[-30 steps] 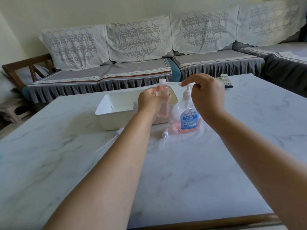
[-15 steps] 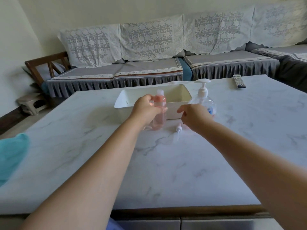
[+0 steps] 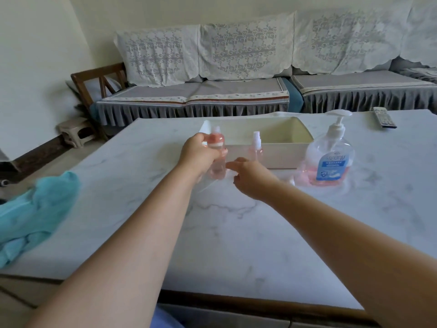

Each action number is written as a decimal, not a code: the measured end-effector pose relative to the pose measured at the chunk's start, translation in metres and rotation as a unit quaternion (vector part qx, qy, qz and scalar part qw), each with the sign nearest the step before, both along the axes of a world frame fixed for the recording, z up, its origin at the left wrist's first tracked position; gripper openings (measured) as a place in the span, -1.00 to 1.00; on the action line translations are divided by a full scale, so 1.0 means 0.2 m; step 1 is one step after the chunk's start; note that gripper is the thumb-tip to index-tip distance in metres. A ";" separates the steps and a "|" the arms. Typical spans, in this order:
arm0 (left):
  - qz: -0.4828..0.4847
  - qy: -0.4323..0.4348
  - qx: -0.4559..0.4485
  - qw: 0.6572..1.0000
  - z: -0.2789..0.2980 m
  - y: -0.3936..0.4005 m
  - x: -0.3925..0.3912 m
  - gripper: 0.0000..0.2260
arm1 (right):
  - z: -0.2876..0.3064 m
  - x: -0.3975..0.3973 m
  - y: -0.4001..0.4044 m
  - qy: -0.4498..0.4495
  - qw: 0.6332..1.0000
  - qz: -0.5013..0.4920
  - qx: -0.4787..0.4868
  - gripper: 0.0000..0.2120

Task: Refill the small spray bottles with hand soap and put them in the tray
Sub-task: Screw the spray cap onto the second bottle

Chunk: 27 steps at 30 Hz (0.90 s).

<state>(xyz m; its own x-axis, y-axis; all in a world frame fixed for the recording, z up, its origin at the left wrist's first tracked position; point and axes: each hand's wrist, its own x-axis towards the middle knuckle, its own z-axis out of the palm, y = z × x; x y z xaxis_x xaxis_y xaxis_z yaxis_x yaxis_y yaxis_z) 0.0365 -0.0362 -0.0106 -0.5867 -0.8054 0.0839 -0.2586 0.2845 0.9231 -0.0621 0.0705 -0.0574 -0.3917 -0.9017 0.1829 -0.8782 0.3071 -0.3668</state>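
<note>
My left hand grips a small clear spray bottle with pink soap inside, upright and uncapped, just in front of the white tray. My right hand is right beside the bottle's base, fingers pinched on the loose spray head, whose thin dip tube points left over the table. A second small spray bottle, with its sprayer on, stands against the tray's front wall. The hand soap pump bottle stands to the right of the tray, about a quarter full of pink soap.
A teal cloth lies at the table's left edge. A remote control rests at the far right of the marble table. A grey sofa with lace covers and a small stool are behind.
My right hand came down from the pump bottle's top to the spray head on the table. My view shifted right, so the second small bottle shows.
</note>
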 end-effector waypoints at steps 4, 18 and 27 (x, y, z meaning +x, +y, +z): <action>0.032 -0.008 0.001 0.999 -0.05 -0.07 0.01 -0.62 | -0.09 0.05 -0.15 0.063 0.994 -0.020 0.082 -0.54; 0.013 -0.012 -0.012 1.000 -0.05 -0.03 0.00 -0.71 | -0.10 0.09 -0.15 0.012 0.992 -0.118 0.051 -0.76; -0.026 -0.028 0.005 0.999 -0.03 0.05 0.00 -0.74 | 0.38 -0.02 0.09 -0.333 0.930 -0.137 -0.069 -0.73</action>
<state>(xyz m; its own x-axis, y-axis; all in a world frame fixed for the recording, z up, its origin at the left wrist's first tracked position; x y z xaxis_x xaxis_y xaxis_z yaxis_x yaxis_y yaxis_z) 0.0356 -0.0264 -0.0164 -0.6308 -0.7748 0.0413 -0.2949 0.2887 0.9109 -0.0662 0.0883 0.0185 -0.6717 -0.7370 -0.0753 -0.3380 0.3953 -0.8541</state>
